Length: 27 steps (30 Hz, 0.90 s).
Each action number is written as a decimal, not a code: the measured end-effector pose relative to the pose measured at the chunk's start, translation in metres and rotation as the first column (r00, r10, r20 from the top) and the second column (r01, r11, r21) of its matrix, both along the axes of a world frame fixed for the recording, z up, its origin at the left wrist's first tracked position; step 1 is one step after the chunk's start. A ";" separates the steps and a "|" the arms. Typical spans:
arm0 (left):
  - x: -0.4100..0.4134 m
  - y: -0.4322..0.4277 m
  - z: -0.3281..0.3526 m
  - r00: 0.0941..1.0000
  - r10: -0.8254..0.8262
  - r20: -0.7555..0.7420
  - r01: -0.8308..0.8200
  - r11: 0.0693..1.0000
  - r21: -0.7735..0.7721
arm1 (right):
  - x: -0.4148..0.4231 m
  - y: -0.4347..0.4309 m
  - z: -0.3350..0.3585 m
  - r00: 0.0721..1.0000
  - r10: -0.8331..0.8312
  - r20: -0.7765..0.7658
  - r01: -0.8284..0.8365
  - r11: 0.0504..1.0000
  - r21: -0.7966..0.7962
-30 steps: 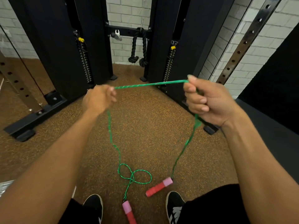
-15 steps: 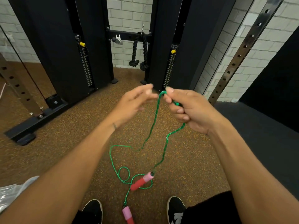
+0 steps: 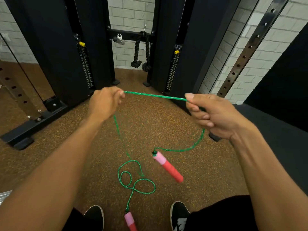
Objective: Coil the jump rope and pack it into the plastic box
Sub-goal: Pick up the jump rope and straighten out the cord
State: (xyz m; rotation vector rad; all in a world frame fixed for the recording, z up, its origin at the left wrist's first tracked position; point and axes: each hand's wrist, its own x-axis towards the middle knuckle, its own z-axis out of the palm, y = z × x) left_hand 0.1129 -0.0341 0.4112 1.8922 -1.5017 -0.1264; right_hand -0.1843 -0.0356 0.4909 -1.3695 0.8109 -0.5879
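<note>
A green braided jump rope point(image 3: 155, 95) stretches taut between my two hands at chest height. My left hand point(image 3: 105, 101) grips one end of that stretch, and my right hand point(image 3: 211, 112) pinches the other with thumb and curled fingers. From the right hand a strand hangs down to a pink-and-red handle point(image 3: 167, 166) swinging just above the floor. From the left hand a strand drops to loose loops point(image 3: 135, 182) on the floor, ending at the second handle point(image 3: 130, 221) between my shoes. A clear plastic corner point(image 3: 4, 195) shows at the left edge; I cannot tell if it is the box.
A black cable machine point(image 3: 55, 52) with weight stacks stands ahead, a black triceps rope point(image 3: 141, 52) hanging in its middle. Its base bar point(image 3: 33, 122) juts out at left. A perforated steel upright point(image 3: 246, 52) leans at right. Brown speckled rubber floor point(image 3: 166, 124) lies underfoot.
My hands, together half a second ago, have spread apart again and pulled a length of rope taut. The right-side handle has lifted off the floor loops and swung to the right.
</note>
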 end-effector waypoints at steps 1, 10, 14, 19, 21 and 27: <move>0.004 -0.002 -0.008 1.000 0.020 0.004 -0.021 0.999 0.049 | 0.003 0.003 0.001 0.999 0.028 0.047 -0.028 1.000 0.008; -0.015 0.007 -0.053 0.943 0.178 0.281 -0.302 0.811 0.502 | 0.018 0.008 0.013 0.899 0.129 0.418 -0.139 0.990 -0.007; -0.028 0.013 -0.057 0.959 0.091 0.269 -0.244 0.746 0.619 | 0.014 0.000 0.018 0.830 0.058 0.555 -0.110 0.992 0.062; -0.085 0.015 -0.015 0.916 -0.084 -0.393 0.169 0.968 0.187 | 0.025 -0.005 0.012 0.791 -0.063 0.609 -0.043 0.986 0.159; -0.107 0.025 0.010 0.457 -0.298 -0.838 0.521 0.853 -0.020 | 0.032 -0.007 0.008 0.777 -0.110 0.620 -0.018 0.980 0.197; -0.140 0.048 0.001 0.157 -0.442 -0.883 0.850 0.516 -0.108 | 0.038 -0.016 0.002 0.738 -0.246 0.628 0.099 0.960 0.261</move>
